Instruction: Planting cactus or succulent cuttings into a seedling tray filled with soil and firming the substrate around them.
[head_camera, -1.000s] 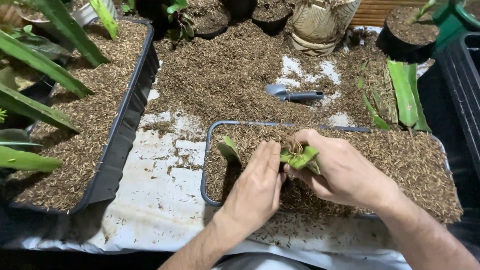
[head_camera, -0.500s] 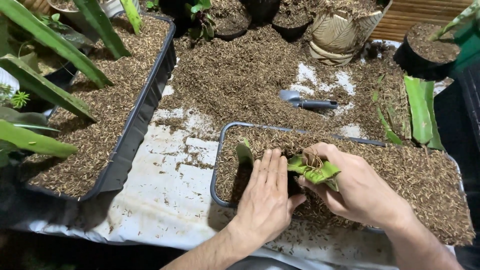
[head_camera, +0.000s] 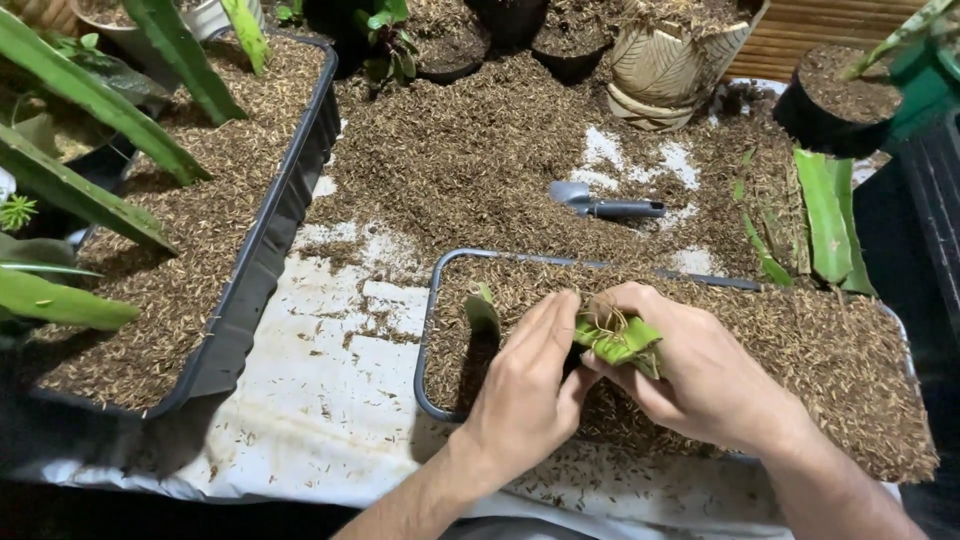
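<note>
**Cutting held low over the near tray**

My left hand (head_camera: 525, 385) lies flat, fingers together and extended, pressed into the husk fill at the left end of the near tray (head_camera: 432, 300); its grip is loose, clamped on nothing. Touching its fingertips, my right hand (head_camera: 690, 375) has its grip closed around a green cutting (head_camera: 615, 338) with pale roots showing on top, held just above the fill. A second small cutting (head_camera: 482, 312) stands upright just beside my left fingers, near the tray's left rim. To the left of that rim the white sheet (head_camera: 340, 400) lies mostly bare. Past it sits a long dark tray (head_camera: 262, 250) of husks. Beyond the near tray's far rim, a grey trowel (head_camera: 605, 205) lies on scattered husks, with long green stems (head_camera: 822, 215) right and pots behind.
</note>
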